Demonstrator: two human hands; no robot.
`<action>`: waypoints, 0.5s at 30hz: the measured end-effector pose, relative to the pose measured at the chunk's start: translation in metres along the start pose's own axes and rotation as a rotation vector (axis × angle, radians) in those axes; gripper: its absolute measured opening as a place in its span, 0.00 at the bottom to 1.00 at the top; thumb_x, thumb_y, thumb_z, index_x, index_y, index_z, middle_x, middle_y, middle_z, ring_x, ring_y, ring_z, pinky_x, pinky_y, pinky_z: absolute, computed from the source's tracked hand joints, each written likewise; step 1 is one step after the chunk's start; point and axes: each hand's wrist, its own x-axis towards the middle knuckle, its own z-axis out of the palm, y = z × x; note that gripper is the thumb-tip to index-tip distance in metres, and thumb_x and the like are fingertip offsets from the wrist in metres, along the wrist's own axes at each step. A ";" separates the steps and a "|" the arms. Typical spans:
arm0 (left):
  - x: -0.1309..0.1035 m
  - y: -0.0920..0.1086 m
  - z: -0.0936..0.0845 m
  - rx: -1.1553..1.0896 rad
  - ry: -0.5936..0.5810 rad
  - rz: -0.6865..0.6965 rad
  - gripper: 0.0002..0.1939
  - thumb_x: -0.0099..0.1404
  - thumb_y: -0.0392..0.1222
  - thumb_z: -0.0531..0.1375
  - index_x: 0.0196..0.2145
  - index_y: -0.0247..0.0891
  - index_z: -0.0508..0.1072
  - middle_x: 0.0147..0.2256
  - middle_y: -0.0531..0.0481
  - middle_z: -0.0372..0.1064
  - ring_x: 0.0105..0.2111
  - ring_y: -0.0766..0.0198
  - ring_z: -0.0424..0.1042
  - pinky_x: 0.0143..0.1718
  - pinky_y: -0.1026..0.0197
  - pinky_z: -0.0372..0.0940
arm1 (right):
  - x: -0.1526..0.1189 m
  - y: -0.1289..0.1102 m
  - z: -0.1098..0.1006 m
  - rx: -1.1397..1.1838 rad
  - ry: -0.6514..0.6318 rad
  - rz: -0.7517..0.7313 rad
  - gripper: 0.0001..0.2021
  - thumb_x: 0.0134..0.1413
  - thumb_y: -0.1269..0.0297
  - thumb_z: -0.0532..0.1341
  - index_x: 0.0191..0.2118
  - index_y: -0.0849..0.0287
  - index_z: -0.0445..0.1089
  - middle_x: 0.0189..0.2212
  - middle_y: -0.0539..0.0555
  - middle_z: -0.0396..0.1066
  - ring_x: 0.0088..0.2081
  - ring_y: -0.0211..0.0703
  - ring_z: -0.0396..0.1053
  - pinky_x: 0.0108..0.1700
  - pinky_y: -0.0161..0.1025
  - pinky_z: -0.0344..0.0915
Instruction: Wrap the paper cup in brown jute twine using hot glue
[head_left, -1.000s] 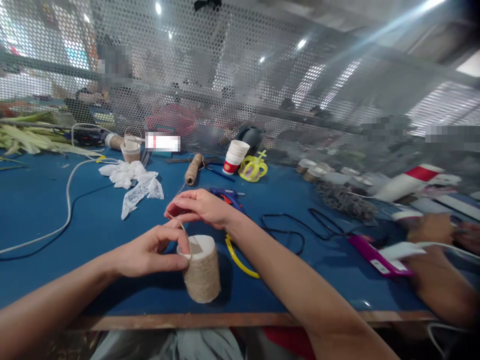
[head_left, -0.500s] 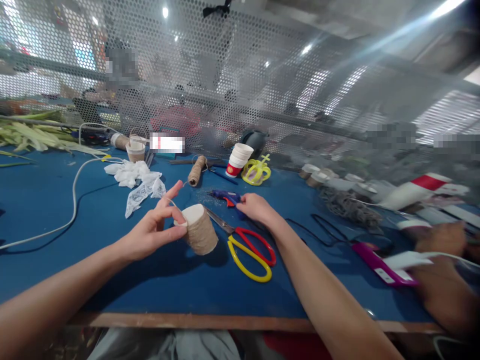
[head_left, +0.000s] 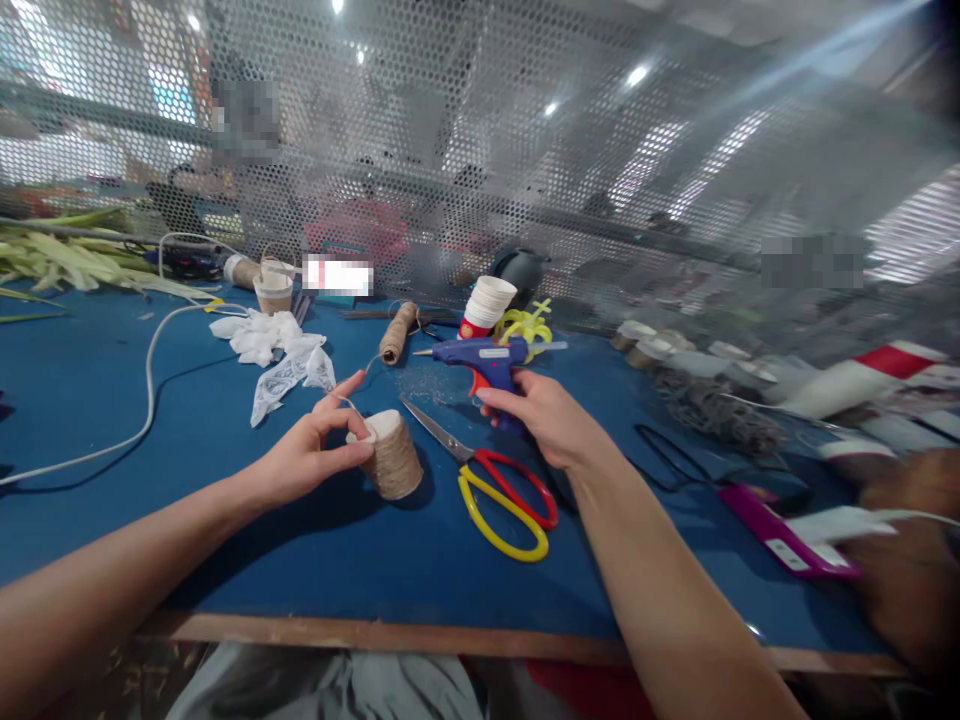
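Note:
My left hand (head_left: pixel 319 440) pinches the rim of a paper cup wrapped in twine (head_left: pixel 396 465), which is tilted above the blue table. A strand of twine runs over my left fingers toward the twine roll (head_left: pixel 397 332) behind. In my right hand (head_left: pixel 544 415) is a blue glue gun (head_left: pixel 480 352) with an orange trigger, held by its handle, nozzle pointing left. Between my hands lie scissors (head_left: pixel 469 458) with one red and one yellow handle, blades parted.
White crumpled cloth (head_left: pixel 292 365) lies left, near a white cable (head_left: pixel 152 370). Stacked paper cups (head_left: pixel 484 305) and a yellow crown-like piece (head_left: pixel 534 325) stand behind the glue gun. On the right are a purple power strip (head_left: pixel 780 535), grey tangled cord (head_left: pixel 712 410) and another person's blurred arm (head_left: pixel 907 540).
My right hand has lifted the glue gun off the table, and the gun now stands upright in my grip. My left hand still holds the wrapped cup in nearly the same place.

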 end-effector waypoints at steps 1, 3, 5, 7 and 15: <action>0.000 0.000 0.000 -0.009 0.010 -0.007 0.12 0.56 0.49 0.59 0.27 0.38 0.67 0.62 0.43 0.47 0.64 0.52 0.34 0.59 0.48 0.44 | -0.007 -0.004 -0.001 0.063 -0.038 -0.030 0.08 0.45 0.62 0.61 0.28 0.61 0.66 0.21 0.51 0.68 0.21 0.36 0.65 0.24 0.34 0.62; 0.001 0.000 0.001 -0.034 0.035 -0.021 0.13 0.56 0.50 0.59 0.26 0.38 0.66 0.60 0.42 0.50 0.64 0.52 0.34 0.59 0.47 0.43 | -0.021 -0.010 0.001 0.141 -0.056 -0.102 0.09 0.43 0.60 0.62 0.24 0.61 0.66 0.19 0.50 0.67 0.20 0.35 0.63 0.23 0.34 0.61; 0.002 0.000 0.002 -0.057 0.066 -0.031 0.13 0.55 0.51 0.59 0.25 0.38 0.66 0.60 0.42 0.50 0.64 0.52 0.33 0.59 0.47 0.43 | -0.032 -0.013 0.007 0.189 -0.084 -0.144 0.09 0.46 0.59 0.61 0.27 0.61 0.68 0.19 0.49 0.66 0.20 0.35 0.62 0.22 0.34 0.60; 0.003 -0.001 0.002 -0.073 0.090 -0.037 0.12 0.56 0.50 0.59 0.26 0.38 0.66 0.61 0.42 0.49 0.64 0.53 0.33 0.59 0.46 0.44 | -0.042 -0.014 0.016 0.190 -0.130 -0.167 0.09 0.48 0.60 0.59 0.31 0.61 0.69 0.18 0.48 0.65 0.19 0.36 0.62 0.21 0.34 0.59; 0.005 -0.002 -0.001 -0.084 0.099 -0.056 0.10 0.56 0.47 0.59 0.26 0.38 0.67 0.58 0.42 0.55 0.64 0.53 0.33 0.59 0.46 0.43 | -0.055 -0.002 0.027 -0.281 -0.017 -0.525 0.05 0.48 0.63 0.60 0.28 0.55 0.73 0.21 0.53 0.70 0.25 0.46 0.68 0.33 0.44 0.65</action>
